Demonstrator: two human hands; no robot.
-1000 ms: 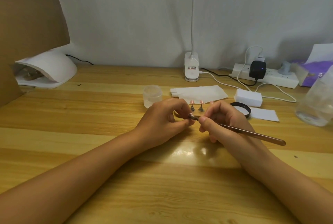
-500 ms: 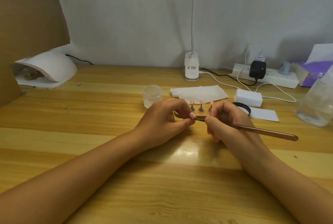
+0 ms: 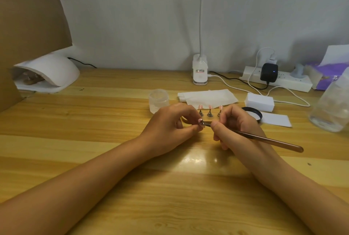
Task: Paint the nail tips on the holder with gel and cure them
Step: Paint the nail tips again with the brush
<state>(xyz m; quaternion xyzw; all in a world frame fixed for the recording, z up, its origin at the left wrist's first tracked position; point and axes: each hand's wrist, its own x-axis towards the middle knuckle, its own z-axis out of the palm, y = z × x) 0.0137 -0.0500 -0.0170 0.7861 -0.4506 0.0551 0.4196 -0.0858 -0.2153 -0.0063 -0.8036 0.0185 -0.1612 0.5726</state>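
One small pink nail tip (image 3: 201,122) on its little metal stand sits low over the wooden tabletop (image 3: 94,121), pinched in the grip of my left hand (image 3: 170,127). My right hand (image 3: 238,123) is clamped round the slim rose-gold brush (image 3: 264,139), its bristles touching that tip, so I judge the painting to be partway. Three more pink tips on stands (image 3: 210,107) stand just behind my fingers; whether they are coated I cannot tell. Curing looks not yet done for this one: the white domed lamp (image 3: 51,72) stands well apart, far left.
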